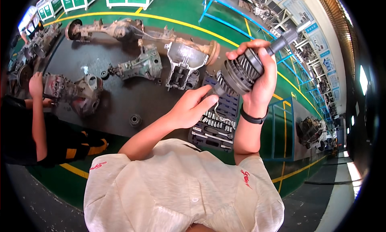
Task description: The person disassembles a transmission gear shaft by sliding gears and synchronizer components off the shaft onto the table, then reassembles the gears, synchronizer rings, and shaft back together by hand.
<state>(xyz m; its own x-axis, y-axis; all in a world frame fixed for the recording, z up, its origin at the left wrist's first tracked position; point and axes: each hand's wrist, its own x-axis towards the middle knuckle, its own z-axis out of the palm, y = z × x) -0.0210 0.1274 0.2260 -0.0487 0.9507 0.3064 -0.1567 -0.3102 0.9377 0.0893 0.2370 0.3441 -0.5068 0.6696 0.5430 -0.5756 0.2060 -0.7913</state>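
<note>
A gearbox shaft with several gears is held up in front of me, tilted with its long end pointing to the upper right. My right hand wraps round the gear stack. My left hand grips the lower left end of the shaft, fingers closed on it. Below the shaft lies an open socket set case with rows of chrome sockets and a ratchet. Just behind my left hand stands an opened gearbox housing, its hollow inside showing.
On the dark table are a long rusty axle, a gearbox casing, a larger gearbox and a small gear. Another person's arm reaches in at the left. Blue metal frames and another engine part stand to the right.
</note>
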